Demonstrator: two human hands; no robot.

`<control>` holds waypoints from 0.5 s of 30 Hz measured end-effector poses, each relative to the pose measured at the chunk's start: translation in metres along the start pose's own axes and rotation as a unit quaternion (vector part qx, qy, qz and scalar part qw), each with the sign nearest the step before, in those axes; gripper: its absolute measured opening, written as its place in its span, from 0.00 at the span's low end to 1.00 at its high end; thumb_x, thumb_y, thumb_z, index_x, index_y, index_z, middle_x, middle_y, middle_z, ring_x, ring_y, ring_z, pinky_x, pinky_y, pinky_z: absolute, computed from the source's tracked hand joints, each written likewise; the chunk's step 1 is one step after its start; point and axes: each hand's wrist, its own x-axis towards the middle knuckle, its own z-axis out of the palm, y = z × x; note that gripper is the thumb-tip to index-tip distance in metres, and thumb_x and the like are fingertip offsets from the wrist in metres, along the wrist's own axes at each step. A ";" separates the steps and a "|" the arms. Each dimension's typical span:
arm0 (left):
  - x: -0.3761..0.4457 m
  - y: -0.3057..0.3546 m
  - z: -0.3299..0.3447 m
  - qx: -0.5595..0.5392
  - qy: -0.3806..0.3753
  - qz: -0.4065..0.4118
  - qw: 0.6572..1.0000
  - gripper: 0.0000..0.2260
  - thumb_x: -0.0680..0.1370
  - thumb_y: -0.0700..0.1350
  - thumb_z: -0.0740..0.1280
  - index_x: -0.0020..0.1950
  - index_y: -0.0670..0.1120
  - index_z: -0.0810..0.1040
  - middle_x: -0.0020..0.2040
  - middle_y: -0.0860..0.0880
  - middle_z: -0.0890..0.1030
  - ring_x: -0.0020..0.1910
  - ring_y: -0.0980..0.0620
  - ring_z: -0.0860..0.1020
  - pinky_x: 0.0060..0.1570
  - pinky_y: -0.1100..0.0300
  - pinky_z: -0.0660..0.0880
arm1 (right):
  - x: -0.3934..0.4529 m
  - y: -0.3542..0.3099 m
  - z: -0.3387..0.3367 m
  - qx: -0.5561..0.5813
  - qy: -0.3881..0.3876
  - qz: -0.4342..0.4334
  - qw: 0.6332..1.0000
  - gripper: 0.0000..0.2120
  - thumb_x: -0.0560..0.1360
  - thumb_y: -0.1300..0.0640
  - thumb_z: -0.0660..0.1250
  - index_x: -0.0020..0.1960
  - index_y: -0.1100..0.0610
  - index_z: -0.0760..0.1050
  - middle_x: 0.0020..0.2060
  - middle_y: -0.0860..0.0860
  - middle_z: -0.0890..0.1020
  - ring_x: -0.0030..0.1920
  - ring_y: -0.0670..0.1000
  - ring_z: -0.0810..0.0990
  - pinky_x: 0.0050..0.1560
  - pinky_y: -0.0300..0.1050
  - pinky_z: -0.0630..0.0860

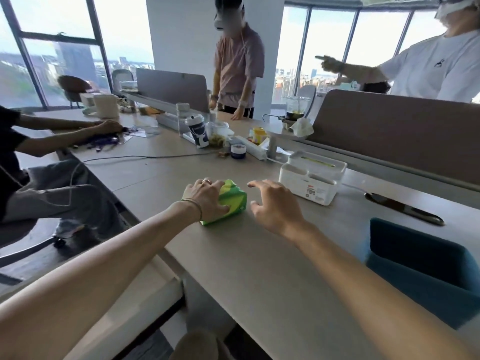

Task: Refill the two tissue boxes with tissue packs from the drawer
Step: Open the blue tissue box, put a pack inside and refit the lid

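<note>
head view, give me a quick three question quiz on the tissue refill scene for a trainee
1. True or false: the left hand rests on the green tissue pack.
2. Which tissue box is nearer the right hand? A: white box B: blue box
3. Fill in: the right hand is open and holds ____.

Key: 1 true; 2 A; 3 nothing
</note>
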 end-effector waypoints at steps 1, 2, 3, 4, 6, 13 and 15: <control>0.002 -0.004 0.004 0.001 -0.014 -0.008 1.000 0.38 0.72 0.65 0.67 0.78 0.54 0.60 0.72 0.43 0.70 0.71 0.41 0.68 0.67 0.48 0.68 | 0.001 0.000 0.002 0.002 0.000 -0.002 1.000 0.24 0.75 0.55 0.66 0.71 0.52 0.74 0.64 0.54 0.80 0.63 0.57 0.77 0.63 0.53 0.74; 0.004 -0.008 0.007 -0.001 -0.027 -0.016 0.999 0.40 0.71 0.66 0.67 0.78 0.54 0.58 0.73 0.43 0.69 0.71 0.42 0.67 0.66 0.48 0.69 | 0.002 0.001 0.004 0.003 -0.001 -0.004 1.000 0.24 0.75 0.56 0.66 0.70 0.52 0.74 0.64 0.54 0.81 0.63 0.57 0.78 0.63 0.53 0.74; 0.006 -0.010 0.010 -0.006 -0.037 -0.023 0.999 0.41 0.70 0.67 0.67 0.79 0.55 0.56 0.74 0.43 0.67 0.72 0.42 0.66 0.66 0.48 0.69 | 0.003 0.001 0.006 0.003 -0.002 -0.004 1.000 0.24 0.75 0.56 0.66 0.70 0.52 0.74 0.63 0.54 0.81 0.63 0.57 0.78 0.63 0.53 0.74; 0.007 -0.012 0.012 -0.013 -0.040 -0.028 0.999 0.43 0.70 0.67 0.68 0.79 0.56 0.55 0.74 0.44 0.66 0.73 0.42 0.66 0.65 0.48 0.69 | 0.004 0.002 0.007 0.002 -0.003 -0.004 1.000 0.24 0.75 0.56 0.65 0.71 0.52 0.74 0.63 0.53 0.81 0.62 0.57 0.78 0.63 0.52 0.74; 0.010 -0.014 0.014 -0.027 -0.037 -0.031 0.998 0.44 0.68 0.65 0.70 0.79 0.57 0.54 0.73 0.44 0.67 0.71 0.42 0.67 0.63 0.48 0.71 | 0.005 0.005 0.009 0.001 -0.005 -0.003 1.000 0.24 0.75 0.56 0.65 0.71 0.51 0.74 0.63 0.53 0.81 0.62 0.57 0.77 0.63 0.52 0.74; 0.009 -0.017 0.008 -0.064 0.000 -0.012 0.998 0.48 0.60 0.62 0.77 0.77 0.58 0.60 0.63 0.44 0.73 0.64 0.42 0.72 0.56 0.49 0.75 | 0.004 0.012 0.006 0.000 -0.005 0.000 1.000 0.24 0.75 0.57 0.65 0.72 0.52 0.73 0.62 0.53 0.81 0.61 0.57 0.78 0.61 0.51 0.73; 0.005 -0.012 0.007 -0.064 0.017 0.006 0.998 0.48 0.60 0.62 0.77 0.77 0.58 0.60 0.63 0.45 0.73 0.64 0.42 0.72 0.57 0.49 0.75 | 0.004 0.013 0.004 0.004 -0.002 -0.003 1.000 0.24 0.75 0.57 0.66 0.71 0.52 0.73 0.63 0.53 0.80 0.62 0.57 0.77 0.62 0.52 0.74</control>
